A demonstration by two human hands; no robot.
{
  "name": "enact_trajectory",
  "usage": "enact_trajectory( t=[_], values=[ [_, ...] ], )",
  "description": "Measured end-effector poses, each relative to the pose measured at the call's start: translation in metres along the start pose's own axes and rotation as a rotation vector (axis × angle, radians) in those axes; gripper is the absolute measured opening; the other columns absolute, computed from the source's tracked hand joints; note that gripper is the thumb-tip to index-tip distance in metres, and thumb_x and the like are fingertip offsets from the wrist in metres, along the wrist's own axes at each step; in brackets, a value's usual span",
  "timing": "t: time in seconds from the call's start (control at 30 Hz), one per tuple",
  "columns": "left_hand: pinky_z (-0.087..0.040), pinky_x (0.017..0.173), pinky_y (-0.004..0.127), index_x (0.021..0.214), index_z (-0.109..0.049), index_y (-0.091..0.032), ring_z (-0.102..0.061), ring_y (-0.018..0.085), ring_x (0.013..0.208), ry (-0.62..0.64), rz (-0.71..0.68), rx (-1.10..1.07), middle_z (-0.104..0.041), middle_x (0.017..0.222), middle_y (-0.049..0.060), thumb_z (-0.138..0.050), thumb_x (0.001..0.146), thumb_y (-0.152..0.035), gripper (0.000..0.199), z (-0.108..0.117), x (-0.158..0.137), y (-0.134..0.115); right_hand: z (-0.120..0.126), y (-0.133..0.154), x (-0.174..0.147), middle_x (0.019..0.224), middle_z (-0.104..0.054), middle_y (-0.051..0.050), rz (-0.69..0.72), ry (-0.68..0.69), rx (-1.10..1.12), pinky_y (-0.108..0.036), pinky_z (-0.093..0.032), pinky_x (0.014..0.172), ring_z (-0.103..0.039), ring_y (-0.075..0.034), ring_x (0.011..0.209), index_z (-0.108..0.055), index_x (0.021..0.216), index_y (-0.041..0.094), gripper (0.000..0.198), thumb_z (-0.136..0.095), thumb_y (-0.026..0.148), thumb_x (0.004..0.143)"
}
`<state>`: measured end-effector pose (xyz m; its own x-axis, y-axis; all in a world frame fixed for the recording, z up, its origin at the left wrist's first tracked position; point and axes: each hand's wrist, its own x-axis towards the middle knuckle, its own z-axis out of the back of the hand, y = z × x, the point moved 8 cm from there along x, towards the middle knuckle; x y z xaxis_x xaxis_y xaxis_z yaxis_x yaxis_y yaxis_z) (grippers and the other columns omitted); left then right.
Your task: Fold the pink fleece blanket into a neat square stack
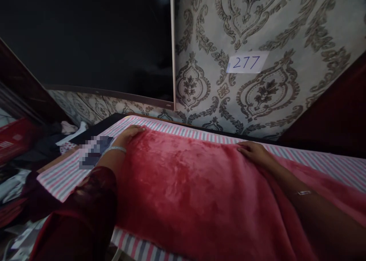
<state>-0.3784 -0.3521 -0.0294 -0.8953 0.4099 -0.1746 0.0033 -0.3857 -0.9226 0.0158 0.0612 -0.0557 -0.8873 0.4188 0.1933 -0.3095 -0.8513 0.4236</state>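
Note:
A plush red blanket [177, 184] lies spread over a pink, grey and white striped cloth [61, 181]. At the blanket's far left corner is my left hand [132, 133], its fingers closed on the edge; a bracelet circles that wrist. Farther right, my right hand [255, 153] pinches the far edge of the same blanket between thumb and fingers. Soft folds run down the blanket below my right hand, while the part between both hands lies fairly flat. The undersides of my fingertips are hidden.
Behind the surface hangs a large dark screen [114, 40] on a patterned wall [200, 55]. A paper marked 277 [247, 62] is stuck there. A pixelated dark item [94, 152] lies on the striped cloth. Clothes [68, 127] and a red bag [17, 139] are heaped at left.

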Motion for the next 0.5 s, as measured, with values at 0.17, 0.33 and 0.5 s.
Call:
enact_trajectory(
  t=[0.17,0.33,0.5],
  values=[
    [-0.04,0.046,0.026,0.065,-0.055,-0.021,-0.05,0.014,0.046,-0.034,-0.014,-0.006,-0.055,0.052,-0.004,-0.084,0.058,-0.04,0.035,0.006,0.012,-0.005,0.018,-0.012,-0.002,0.081,-0.075,-0.007,-0.145,-0.147,-0.032,-0.033,-0.049,0.069,-0.069,-0.025,0.078,-0.072,0.086,0.021,0.029,-0.047,0.036,0.088],
    [-0.04,0.05,0.025,0.07,-0.055,-0.018,-0.048,0.01,0.049,-0.155,-0.028,0.057,-0.053,0.057,-0.005,-0.074,0.082,-0.042,0.033,0.004,0.023,0.0,0.025,-0.024,0.008,0.088,-0.076,-0.01,-0.217,-0.22,-0.128,-0.035,-0.048,0.07,-0.069,-0.028,0.083,-0.072,0.091,0.021,0.028,-0.047,0.034,0.09],
    [-0.045,0.058,0.025,0.078,-0.062,-0.016,-0.053,0.011,0.059,-0.155,-0.014,0.134,-0.059,0.07,-0.003,-0.072,0.088,-0.036,0.025,-0.007,0.028,0.003,-0.004,-0.032,0.012,0.081,-0.074,-0.01,-0.283,-0.065,-0.204,-0.032,-0.044,0.063,-0.067,-0.025,0.075,-0.069,0.081,0.021,0.026,-0.047,0.03,0.091]
  ],
)
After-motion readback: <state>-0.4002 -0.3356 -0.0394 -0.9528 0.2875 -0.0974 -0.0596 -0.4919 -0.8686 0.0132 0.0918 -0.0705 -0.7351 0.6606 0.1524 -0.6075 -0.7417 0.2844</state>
